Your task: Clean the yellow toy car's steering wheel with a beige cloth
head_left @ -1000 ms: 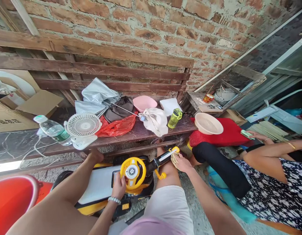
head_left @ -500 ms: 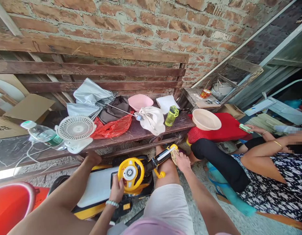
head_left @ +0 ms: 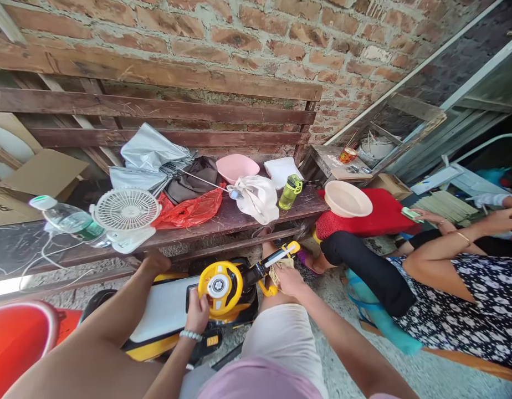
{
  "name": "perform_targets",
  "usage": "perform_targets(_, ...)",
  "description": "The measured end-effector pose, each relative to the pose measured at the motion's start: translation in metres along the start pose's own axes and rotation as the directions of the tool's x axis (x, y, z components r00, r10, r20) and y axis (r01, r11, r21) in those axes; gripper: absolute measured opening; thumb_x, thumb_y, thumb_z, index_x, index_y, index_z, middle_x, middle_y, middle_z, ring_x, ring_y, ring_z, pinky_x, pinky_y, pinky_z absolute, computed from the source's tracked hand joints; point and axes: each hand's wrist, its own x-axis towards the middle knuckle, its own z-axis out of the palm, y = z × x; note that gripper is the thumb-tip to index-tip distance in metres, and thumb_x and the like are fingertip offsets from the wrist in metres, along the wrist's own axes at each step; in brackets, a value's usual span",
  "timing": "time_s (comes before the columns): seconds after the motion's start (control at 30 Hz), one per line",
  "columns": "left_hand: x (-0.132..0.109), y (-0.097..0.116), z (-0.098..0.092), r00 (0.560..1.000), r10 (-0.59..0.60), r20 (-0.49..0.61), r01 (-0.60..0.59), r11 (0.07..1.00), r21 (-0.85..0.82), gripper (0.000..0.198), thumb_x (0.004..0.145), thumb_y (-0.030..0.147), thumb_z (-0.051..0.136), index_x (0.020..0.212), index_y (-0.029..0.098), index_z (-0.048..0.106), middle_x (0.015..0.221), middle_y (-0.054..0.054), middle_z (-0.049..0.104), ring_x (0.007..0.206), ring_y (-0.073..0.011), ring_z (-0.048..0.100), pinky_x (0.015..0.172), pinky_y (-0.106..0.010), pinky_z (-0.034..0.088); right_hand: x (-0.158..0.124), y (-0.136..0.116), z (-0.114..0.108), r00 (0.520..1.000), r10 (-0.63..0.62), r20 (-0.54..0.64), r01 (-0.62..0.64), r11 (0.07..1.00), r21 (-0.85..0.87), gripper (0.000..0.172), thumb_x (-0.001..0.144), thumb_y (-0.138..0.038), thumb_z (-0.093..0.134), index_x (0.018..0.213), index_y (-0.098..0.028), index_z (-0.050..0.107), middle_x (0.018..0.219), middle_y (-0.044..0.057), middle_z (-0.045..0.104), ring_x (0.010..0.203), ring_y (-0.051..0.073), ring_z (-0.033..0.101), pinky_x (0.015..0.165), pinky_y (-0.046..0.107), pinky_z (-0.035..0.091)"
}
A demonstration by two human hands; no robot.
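A yellow and black ride-on toy digger (head_left: pixel 167 310) with a pale seat stands between my legs. My left hand (head_left: pixel 198 312), with a beaded bracelet on the wrist, is closed around the left rim of its yellow steering wheel (head_left: pixel 219 286). My right hand (head_left: pixel 291 279) grips a crumpled beige cloth (head_left: pixel 275 276) against the lower side of the toy's front arm (head_left: pixel 276 257), near my right knee. A yellow lever knob (head_left: pixel 272 290) sits just below the cloth. My right fingers are partly hidden by the cloth.
On the wooden bench (head_left: pixel 198 230) ahead lie a white fan (head_left: pixel 129 210), a plastic bottle (head_left: pixel 71 221), a silver umbrella (head_left: pixel 148 155), a white cap (head_left: pixel 256 199) and a green bottle (head_left: pixel 290 192). A seated person (head_left: pixel 443 293) is at right, a red tub (head_left: pixel 19 343) at left.
My right hand has moved with the cloth from the yellow tip of the toy's arm back toward me and left. My left hand stays on the wheel.
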Motion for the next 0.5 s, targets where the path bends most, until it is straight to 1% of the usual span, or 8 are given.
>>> perform_targets(0.07, 0.0, 0.001, 0.0, 1.0, 0.007, -0.004, -0.007, 1.0, -0.002, 0.038, 0.081, 0.06, 0.059, 0.092, 0.025, 0.049, 0.07, 0.0, 0.064, 0.06, -0.0231, 0.066, 0.061, -0.041, 0.059, -0.004, 0.008, 0.0, 0.999, -0.035, 0.002, 0.035, 0.999, -0.022, 0.073, 0.089, -0.023, 0.063, 0.16, -0.024, 0.044, 0.141, 0.017, 0.063, 0.121, 0.032, 0.066, 0.101, 0.041, 0.051)
perform_targets(0.13, 0.0, 0.002, 0.0, 1.0, 0.009, -0.003, -0.009, 1.0, -0.002, 0.036, 0.081, 0.058, 0.059, 0.091, 0.025, 0.049, 0.069, 0.0, 0.064, 0.059, -0.0229, 0.066, 0.06, -0.04, 0.059, -0.003, 0.02, -0.002, 1.0, -0.013, -0.004, 0.013, 1.0, -0.019, 0.073, 0.092, -0.025, 0.06, 0.162, -0.025, 0.041, 0.144, 0.018, 0.061, 0.122, 0.032, 0.066, 0.1, 0.041, 0.051)
perform_targets(0.2, -0.001, 0.004, 0.0, 1.0, -0.001, -0.001, 0.001, 1.0, -0.009, 0.035, 0.08, 0.057, 0.06, 0.091, 0.025, 0.049, 0.068, 0.0, 0.064, 0.059, -0.0227, 0.066, 0.06, -0.04, 0.059, 0.004, 0.033, -0.006, 0.996, 0.086, -0.011, -0.086, 0.996, 0.013, 0.07, 0.096, -0.028, 0.055, 0.164, -0.023, 0.037, 0.144, 0.02, 0.059, 0.12, 0.032, 0.067, 0.099, 0.042, 0.051)
perform_targets(0.3, -0.002, 0.008, -0.001, 1.0, -0.024, 0.005, 0.024, 1.0, -0.017, 0.034, 0.08, 0.056, 0.06, 0.092, 0.026, 0.049, 0.067, 0.0, 0.065, 0.058, -0.0229, 0.065, 0.059, -0.04, 0.06, 0.017, 0.047, -0.008, 0.962, 0.272, -0.004, -0.271, 0.961, 0.06, 0.071, 0.1, -0.03, 0.048, 0.167, -0.017, 0.028, 0.14, 0.024, 0.06, 0.118, 0.033, 0.068, 0.098, 0.043, 0.051)
perform_targets(0.37, -0.003, 0.01, -0.002, 1.0, -0.029, 0.012, 0.029, 1.0, -0.005, 0.035, 0.08, 0.057, 0.06, 0.092, 0.026, 0.048, 0.068, 0.0, 0.065, 0.059, -0.0228, 0.066, 0.06, -0.04, 0.06, 0.021, 0.052, -0.006, 0.945, 0.327, 0.0, -0.327, 0.942, 0.072, 0.073, 0.1, -0.029, 0.047, 0.168, -0.014, 0.023, 0.137, 0.025, 0.061, 0.118, 0.034, 0.069, 0.098, 0.043, 0.051)
perform_targets(0.43, -0.004, 0.01, -0.002, 1.0, -0.023, 0.013, 0.023, 1.0, 0.02, 0.036, 0.08, 0.059, 0.059, 0.091, 0.026, 0.048, 0.068, 0.0, 0.065, 0.06, -0.0224, 0.066, 0.061, -0.04, 0.059, 0.022, 0.056, 0.001, 0.946, 0.323, -0.013, -0.32, 0.942, 0.104, 0.071, 0.1, -0.028, 0.047, 0.166, -0.012, 0.027, 0.138, 0.025, 0.061, 0.118, 0.033, 0.069, 0.098, 0.042, 0.051)
perform_targets(0.5, -0.004, 0.009, -0.002, 1.0, -0.01, 0.005, 0.01, 0.999, 0.034, 0.038, 0.08, 0.061, 0.057, 0.092, 0.026, 0.048, 0.068, 0.0, 0.065, 0.06, -0.0219, 0.066, 0.062, -0.039, 0.059, 0.019, 0.061, 0.008, 0.943, 0.331, -0.033, -0.32, 0.929, 0.186, 0.061, 0.1, -0.027, 0.046, 0.159, -0.01, 0.042, 0.139, 0.025, 0.062, 0.119, 0.032, 0.069, 0.1, 0.041, 0.051)
